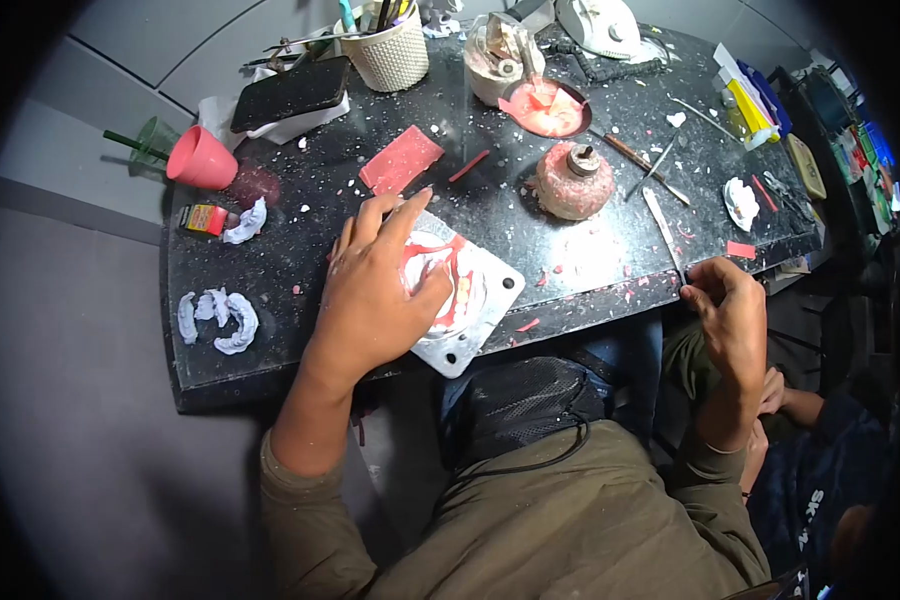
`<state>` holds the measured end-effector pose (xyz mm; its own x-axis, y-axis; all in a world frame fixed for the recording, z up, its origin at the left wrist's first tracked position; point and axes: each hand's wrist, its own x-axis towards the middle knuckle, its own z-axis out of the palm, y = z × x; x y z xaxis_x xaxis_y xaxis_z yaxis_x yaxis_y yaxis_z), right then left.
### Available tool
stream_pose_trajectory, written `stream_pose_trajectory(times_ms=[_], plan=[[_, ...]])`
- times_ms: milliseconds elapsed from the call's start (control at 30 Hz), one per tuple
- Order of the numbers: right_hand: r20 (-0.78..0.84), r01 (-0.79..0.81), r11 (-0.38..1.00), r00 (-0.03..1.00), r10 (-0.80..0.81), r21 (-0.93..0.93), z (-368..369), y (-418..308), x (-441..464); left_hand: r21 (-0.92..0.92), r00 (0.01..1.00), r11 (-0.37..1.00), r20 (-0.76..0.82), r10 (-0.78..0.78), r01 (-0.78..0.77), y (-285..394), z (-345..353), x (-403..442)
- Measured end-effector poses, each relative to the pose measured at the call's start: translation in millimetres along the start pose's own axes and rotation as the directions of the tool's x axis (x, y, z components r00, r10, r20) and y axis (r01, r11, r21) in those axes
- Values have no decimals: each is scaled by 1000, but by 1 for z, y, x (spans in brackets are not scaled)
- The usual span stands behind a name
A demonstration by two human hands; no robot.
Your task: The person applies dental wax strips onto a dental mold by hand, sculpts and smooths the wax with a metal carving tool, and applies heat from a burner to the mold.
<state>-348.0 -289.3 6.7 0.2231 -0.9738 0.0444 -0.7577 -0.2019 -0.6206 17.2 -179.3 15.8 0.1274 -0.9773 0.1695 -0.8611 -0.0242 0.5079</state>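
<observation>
My left hand is curved over a metal plate near the table's front edge, gripping it from above with thumb and fingers apart. On the plate sits a white dental cast with red wax and a few tooth-coloured pieces, partly hidden by my thumb. My right hand pinches the near end of a slim wax knife, whose blade points away over the tabletop. A pink-spattered spirit burner stands between the hands, farther back. Behind my left hand lies a pink wax sheet.
A pan of pink wax is at the back, by a whitish pot. White impression pieces and a pink cup are on the left. Crossed tools lie right of the burner. Another person's hand shows at lower right.
</observation>
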Motion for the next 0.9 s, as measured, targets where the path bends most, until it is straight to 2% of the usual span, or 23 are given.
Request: stream_pose_trajectory(times_ms=[67, 133, 233, 333, 400, 500, 567, 600, 633, 667, 700, 733, 833, 900], plan=[[-5, 16, 1000, 1000, -16, 11, -1, -6, 0, 24, 999, 999, -16, -29, 29, 3, 2, -5], [39, -17, 998, 999, 19, -56, -5, -16, 0, 71, 991, 989, -43, -128, 130, 6, 3, -10], [-2, 8, 999, 1000, -8, -36, -1, -9, 0, 125, 980, 974, -89, -177, 187, 8, 8, -16], [15, -16, 997, 1000, 15, 70, 1, 4, 1, 116, 963, 962, -140, -232, 249, 14, 13, -20], [41, -27, 997, 999, 24, 76, 0, 5, 1, 119, 949, 952, -183, -259, 283, 15, 15, -22], [14, 77, 997, 997, -77, 23, -2, 8, 1, 101, 938, 945, -188, -290, 312, 20, 15, -22], [148, -92, 992, 986, 77, 91, -8, 6, 2, 105, 935, 943, -205, -290, 316, 20, 17, -23], [147, -90, 992, 986, 76, 92, -8, 6, 1, 108, 931, 941, -220, -292, 320, 20, 18, -23], [178, -80, 915, 984, 9, 394, -7, 6, 0, 108, 930, 941, -220, -293, 322, 20, 18, -23], [190, -79, 750, 980, -63, 657, -6, 3, -1, 106, 929, 939, -222, -297, 326, 20, 18, -23], [203, -57, 680, 969, -138, 731, -3, -1, -3, 103, 927, 938, -222, -302, 330, 21, 18, -23], [171, -46, 623, 975, -142, 781, 5, -20, -7, 102, 927, 938, -220, -304, 332, 22, 18, -23], [130, 8, 576, 971, -199, 818, 27, -55, -11, 84, 924, 937, -215, -316, 340, 22, 18, -24], [68, 84, 599, 971, -227, 796, 47, -74, -10, 103, 927, 943, -243, -285, 317, 21, 19, -24]])
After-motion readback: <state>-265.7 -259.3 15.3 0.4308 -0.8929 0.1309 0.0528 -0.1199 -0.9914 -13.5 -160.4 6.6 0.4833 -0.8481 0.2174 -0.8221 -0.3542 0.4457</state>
